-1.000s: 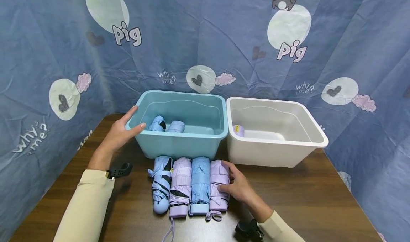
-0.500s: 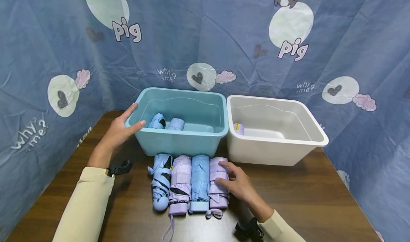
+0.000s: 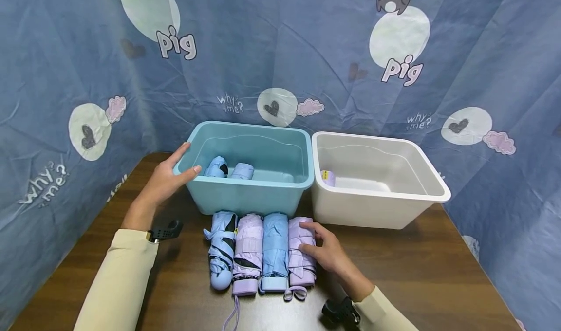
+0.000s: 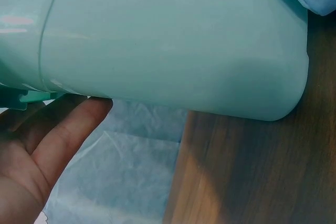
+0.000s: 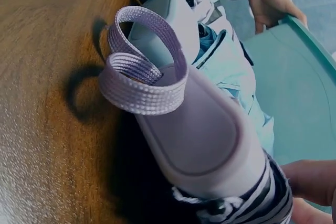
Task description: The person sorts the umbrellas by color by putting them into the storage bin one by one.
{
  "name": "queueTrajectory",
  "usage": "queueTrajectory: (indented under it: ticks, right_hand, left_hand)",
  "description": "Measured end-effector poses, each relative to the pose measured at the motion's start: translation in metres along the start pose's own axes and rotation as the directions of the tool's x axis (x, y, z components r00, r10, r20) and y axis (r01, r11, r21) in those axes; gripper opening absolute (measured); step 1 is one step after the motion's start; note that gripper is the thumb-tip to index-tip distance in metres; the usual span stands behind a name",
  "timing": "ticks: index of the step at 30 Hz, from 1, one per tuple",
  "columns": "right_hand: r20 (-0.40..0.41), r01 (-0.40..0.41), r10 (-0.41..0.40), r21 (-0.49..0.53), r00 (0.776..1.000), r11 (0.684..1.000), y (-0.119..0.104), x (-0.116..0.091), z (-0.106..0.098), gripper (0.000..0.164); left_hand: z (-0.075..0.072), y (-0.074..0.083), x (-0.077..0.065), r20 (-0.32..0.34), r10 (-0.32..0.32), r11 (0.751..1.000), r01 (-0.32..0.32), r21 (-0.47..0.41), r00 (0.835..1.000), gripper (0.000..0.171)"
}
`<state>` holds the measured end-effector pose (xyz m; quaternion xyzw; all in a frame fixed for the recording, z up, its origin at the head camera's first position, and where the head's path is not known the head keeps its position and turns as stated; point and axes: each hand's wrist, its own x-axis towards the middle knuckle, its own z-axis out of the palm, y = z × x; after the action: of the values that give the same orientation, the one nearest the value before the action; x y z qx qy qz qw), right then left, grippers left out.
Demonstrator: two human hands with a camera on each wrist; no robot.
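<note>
My left hand (image 3: 164, 180) rests on the left front corner of the teal bin (image 3: 245, 199), thumb over the front rim and straight fingers along the left side. In the left wrist view, fingers (image 4: 73, 129) touch the bin's outer wall. My right hand (image 3: 326, 250) holds the rightmost folded umbrella, a lilac one (image 3: 301, 267), lying on the table. Its flat handle end (image 5: 199, 124) and looped wrist strap (image 5: 144, 95) fill the right wrist view. Left of it lie a blue umbrella (image 3: 274, 248), another lilac umbrella (image 3: 248, 243) and a blue round-handled umbrella (image 3: 221, 253), side by side.
Two blue umbrellas, one (image 3: 216, 168) left of the other (image 3: 242, 171), stand partly hidden in the teal bin. A white bin (image 3: 359, 211) beside it contains a lilac umbrella (image 3: 327, 178). A patterned blue cloth (image 3: 280, 53) hangs behind the wooden table (image 3: 394, 267).
The right thumb and index finger have shifted slightly left over the lilac umbrella, and its strap loop lies a little differently. My left hand stays on the teal bin.
</note>
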<state>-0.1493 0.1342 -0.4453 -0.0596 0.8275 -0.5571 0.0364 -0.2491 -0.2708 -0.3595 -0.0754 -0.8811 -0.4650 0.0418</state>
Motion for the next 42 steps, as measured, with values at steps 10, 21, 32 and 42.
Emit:
queueTrajectory:
  ticks: [10, 21, 32, 42]
  right_hand:
    - [-0.038, -0.039, 0.043, 0.111, 0.998, 0.993, 0.005, -0.003, -0.008, 0.046]
    - [-0.015, -0.065, 0.069, 0.175, 0.998, 0.982, -0.009, -0.012, -0.033, 0.049]
    - [-0.011, -0.035, 0.037, 0.159, 0.999, 0.987, -0.028, -0.034, -0.063, 0.051]
    - [0.028, -0.035, 0.029, 0.209, 0.999, 0.977, -0.042, -0.052, -0.077, 0.054]
  left_hand:
    - [0.002, 0.0, 0.0, -0.008, 0.024, 1.0, -0.024, -0.001, 1.0, 0.083]
    - [0.001, 0.0, 0.0, -0.013, 0.027, 1.0, -0.027, 0.007, 1.0, 0.082]
    - [0.004, -0.001, -0.001, 0.004, 0.007, 1.0, -0.007, -0.007, 1.0, 0.082]
    - [0.001, 0.0, -0.002, 0.008, -0.006, 1.0, 0.006, 0.0, 1.0, 0.082]
